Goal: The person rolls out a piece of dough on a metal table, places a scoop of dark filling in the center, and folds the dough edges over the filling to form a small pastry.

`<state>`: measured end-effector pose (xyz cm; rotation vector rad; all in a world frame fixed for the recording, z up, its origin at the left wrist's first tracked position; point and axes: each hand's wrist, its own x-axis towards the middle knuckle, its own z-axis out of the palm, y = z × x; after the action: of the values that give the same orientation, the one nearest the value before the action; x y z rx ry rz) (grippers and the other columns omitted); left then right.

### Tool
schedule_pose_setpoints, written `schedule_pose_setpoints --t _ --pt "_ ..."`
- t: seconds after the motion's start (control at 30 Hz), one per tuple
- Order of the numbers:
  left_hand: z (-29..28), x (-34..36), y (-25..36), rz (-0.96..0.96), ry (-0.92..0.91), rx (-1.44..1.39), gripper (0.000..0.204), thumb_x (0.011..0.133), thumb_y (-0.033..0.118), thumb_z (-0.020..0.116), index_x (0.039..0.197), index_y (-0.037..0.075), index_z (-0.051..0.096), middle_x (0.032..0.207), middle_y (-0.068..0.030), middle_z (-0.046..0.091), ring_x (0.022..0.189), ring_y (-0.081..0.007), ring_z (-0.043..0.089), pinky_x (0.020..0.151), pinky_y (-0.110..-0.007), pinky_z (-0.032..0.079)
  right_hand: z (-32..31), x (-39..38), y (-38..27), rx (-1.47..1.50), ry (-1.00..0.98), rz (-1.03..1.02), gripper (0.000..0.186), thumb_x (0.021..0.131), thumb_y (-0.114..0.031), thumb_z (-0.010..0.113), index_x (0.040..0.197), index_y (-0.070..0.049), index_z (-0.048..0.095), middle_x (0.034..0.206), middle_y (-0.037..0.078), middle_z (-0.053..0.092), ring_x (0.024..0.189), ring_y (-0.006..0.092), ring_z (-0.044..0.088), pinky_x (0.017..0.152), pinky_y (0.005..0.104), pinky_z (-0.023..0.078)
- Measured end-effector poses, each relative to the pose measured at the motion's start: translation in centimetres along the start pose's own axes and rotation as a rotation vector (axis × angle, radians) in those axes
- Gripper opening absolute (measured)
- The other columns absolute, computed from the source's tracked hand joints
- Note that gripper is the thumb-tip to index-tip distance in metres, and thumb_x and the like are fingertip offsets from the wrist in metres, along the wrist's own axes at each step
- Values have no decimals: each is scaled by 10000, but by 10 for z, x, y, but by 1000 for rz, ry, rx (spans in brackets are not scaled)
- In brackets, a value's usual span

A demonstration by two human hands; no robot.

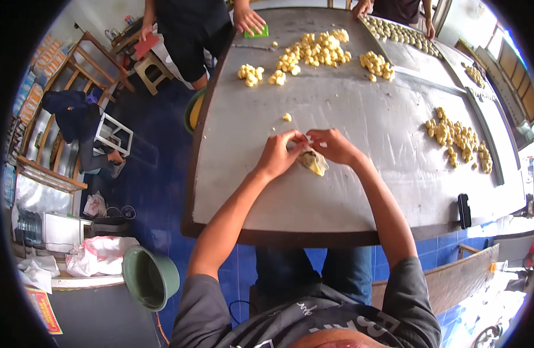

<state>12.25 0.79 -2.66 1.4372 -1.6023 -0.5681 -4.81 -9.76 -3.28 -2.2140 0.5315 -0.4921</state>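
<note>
My left hand point(280, 154) and my right hand point(332, 146) meet over the middle of the metal table point(249, 200). The fingertips of both are pinched together at the upper end of a small, limp, pale yellow pouch point(314, 163) with something dark showing in it. Whether it is a plastic bag or a thin sheet of dough I cannot tell. Its lower end hangs or rests just beneath my fingers. A small lump of pale dough point(287, 117) lies on the table beyond my left hand.
Dough-ball piles lie at the far side point(313, 51) and right point(461, 136). A black object point(464, 211) sits by the near right edge. Across the table one person's hand point(248, 20) rests by a green scraper point(256, 31); another person stands far right. A green tub point(151, 278) is lower left.
</note>
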Motion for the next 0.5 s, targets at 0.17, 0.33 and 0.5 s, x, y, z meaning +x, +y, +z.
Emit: schedule_pose_setpoints --t 0.17,0.33,0.5 --pt "-6 -9 -1 201 80 209 160 844 146 705 962 40 685 861 -75 712 838 -255 672 813 -352 474 6 -12 -24 -140 45 -43 234 913 -88 514 1111 -26 623 977 189 676 923 410 617 776 430 525" --pt "-5 -19 7 258 56 326 211 848 185 707 1020 65 679 871 -51 717 859 -230 652 878 -354 431 8 -29 -36 -170 52 -39 227 928 -91 514 1119 -42 626 1025 191 665 952 401 617 808 462 506" --pt "-12 -27 13 354 29 439 299 858 171 687 1135 70 635 930 -48 726 920 -232 658 924 -375 437 14 -43 -32 -289 110 -189 304 906 -69 553 1204 -12 570 1061 149 663 1076 346 582 1043 423 419"
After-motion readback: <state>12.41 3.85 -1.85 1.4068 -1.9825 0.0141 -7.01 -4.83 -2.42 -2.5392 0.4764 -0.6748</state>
